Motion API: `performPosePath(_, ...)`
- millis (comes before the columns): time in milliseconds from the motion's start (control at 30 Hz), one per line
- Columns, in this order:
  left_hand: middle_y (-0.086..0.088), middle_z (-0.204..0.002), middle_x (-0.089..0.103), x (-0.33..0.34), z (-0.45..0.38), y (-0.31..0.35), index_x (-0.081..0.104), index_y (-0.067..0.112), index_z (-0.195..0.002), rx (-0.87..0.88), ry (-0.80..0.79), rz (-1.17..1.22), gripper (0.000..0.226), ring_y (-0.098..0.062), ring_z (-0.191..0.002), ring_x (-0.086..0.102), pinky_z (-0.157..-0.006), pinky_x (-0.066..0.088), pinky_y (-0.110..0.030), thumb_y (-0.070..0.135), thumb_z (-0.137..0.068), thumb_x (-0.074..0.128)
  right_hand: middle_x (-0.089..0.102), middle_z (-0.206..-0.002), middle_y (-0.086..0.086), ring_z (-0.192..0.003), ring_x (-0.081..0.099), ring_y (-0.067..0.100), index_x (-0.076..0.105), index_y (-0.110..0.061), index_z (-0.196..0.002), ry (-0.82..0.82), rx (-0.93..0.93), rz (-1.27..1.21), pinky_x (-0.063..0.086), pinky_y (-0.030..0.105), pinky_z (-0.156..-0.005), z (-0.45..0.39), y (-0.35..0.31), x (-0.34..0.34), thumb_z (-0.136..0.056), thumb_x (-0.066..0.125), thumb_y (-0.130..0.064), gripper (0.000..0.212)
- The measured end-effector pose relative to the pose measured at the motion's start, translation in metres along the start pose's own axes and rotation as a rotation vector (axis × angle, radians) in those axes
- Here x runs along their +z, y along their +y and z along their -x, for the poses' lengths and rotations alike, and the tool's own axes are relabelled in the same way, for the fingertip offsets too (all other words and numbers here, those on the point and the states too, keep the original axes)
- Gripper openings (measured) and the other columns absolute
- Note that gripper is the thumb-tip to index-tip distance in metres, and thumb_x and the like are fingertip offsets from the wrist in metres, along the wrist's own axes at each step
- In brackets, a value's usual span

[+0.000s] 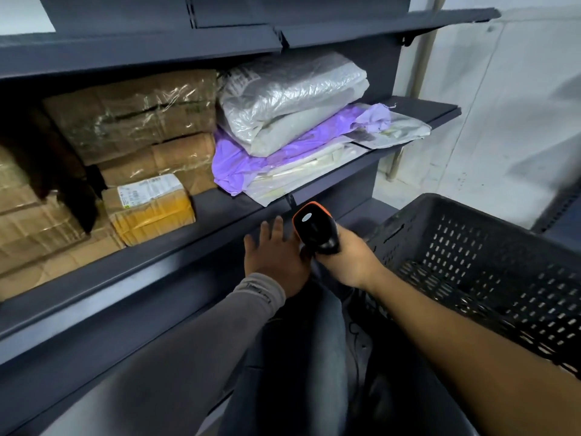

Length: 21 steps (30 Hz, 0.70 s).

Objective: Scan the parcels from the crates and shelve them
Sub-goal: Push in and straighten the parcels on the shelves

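Above my hands, soft bagged parcels (292, 102) are sagging; I'm judging them light, best gripped mid-bundle. I'm gripping the scanner (316, 228) in my right hand (345, 259), my left hand (273, 253) hovering relaxed.

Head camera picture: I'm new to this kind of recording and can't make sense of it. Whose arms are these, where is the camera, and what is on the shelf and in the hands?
The camera sits on a person's head, looking forward and down, so the arms are that person's own. The right hand grips a black and orange barcode scanner. The left hand, fingers spread, holds nothing and hovers below the edge of a dark shelf. On that shelf lie taped cardboard parcels, a small yellow-taped parcel with a white label, and soft plastic mailers, a grey bag on top of a purple one. At the right stands a black perforated crate; no parcels show in it.
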State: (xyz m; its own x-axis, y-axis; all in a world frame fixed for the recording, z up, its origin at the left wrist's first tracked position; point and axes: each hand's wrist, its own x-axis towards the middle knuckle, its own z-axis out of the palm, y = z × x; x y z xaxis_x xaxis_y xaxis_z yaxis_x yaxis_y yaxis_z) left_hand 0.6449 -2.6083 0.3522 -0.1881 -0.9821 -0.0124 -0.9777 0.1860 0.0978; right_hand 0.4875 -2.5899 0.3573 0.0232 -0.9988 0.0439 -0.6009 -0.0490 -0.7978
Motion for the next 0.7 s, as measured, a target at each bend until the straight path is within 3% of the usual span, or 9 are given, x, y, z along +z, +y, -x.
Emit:
performPosePath(167, -0.006, -0.175, 0.004, 0.011, 0.007, -0.002, 0.016, 0.039, -0.164, 0.015, 0.004, 0.046, 0.060, -0.031, -0.160, 0.007, -0.126, 0.012, -0.054, 0.051, -0.106, 0.029, 0.073, -0.119, 0.005, -0.105, 0.067, 0.031, 0.053, -0.029, -0.139, 0.011, 0.008, 0.113, 0.054, 0.040, -0.083, 0.001, 0.014, 0.006, -0.094, 0.068, -0.027, 0.048)
performPosePath(267, -0.008, -0.174, 0.011, 0.026, 0.013, -0.013, 0.013, 0.043, -0.163, -0.031, 0.018, 0.047, 0.061, -0.033, -0.159, 0.012, -0.124, 0.014, -0.054, 0.056, -0.106, 0.030, 0.072, -0.121, 0.007, -0.107, 0.067, 0.033, 0.053, -0.026, -0.137, 0.007, 0.008, 0.150, 0.054, 0.039, -0.081, -0.003, 0.023, 0.017, -0.095, 0.070, -0.033, 0.046)
performPosePath(400, -0.008, -0.173, 0.015, 0.050, 0.016, -0.035, 0.013, 0.041, -0.164, -0.110, -0.038, 0.058, 0.062, -0.034, -0.158, 0.013, -0.123, 0.015, -0.057, 0.057, -0.106, 0.027, 0.070, -0.119, 0.005, -0.106, 0.067, 0.031, 0.056, -0.026, -0.128, -0.062, 0.026, 0.204, 0.050, 0.036, -0.081, -0.011, 0.037, 0.044, -0.095, 0.064, -0.024, 0.035)
performPosePath(533, -0.007, -0.173, 0.012, 0.071, 0.019, -0.062, 0.014, 0.036, -0.164, -0.159, -0.125, -0.024, 0.062, -0.034, -0.157, 0.014, -0.123, 0.017, -0.059, 0.055, -0.106, 0.025, 0.066, -0.127, 0.004, -0.113, 0.066, 0.032, 0.045, -0.032, -0.140, -0.185, -0.064, 0.319, 0.056, 0.046, -0.095, -0.022, 0.052, 0.083, -0.089, 0.063, -0.024, 0.054)
performPosePath(700, -0.005, -0.175, -0.004, 0.099, 0.040, -0.123, 0.002, 0.039, -0.165, -0.285, -0.230, -0.018, 0.067, -0.033, -0.160, -0.001, -0.126, 0.005, -0.062, 0.057, -0.106, 0.028, 0.061, -0.137, 0.009, -0.124, 0.060, 0.038, 0.044, -0.020, -0.149, -0.263, -0.249, 0.489, 0.057, 0.050, -0.089, -0.035, 0.070, 0.149, -0.078, 0.062, -0.018, 0.074)
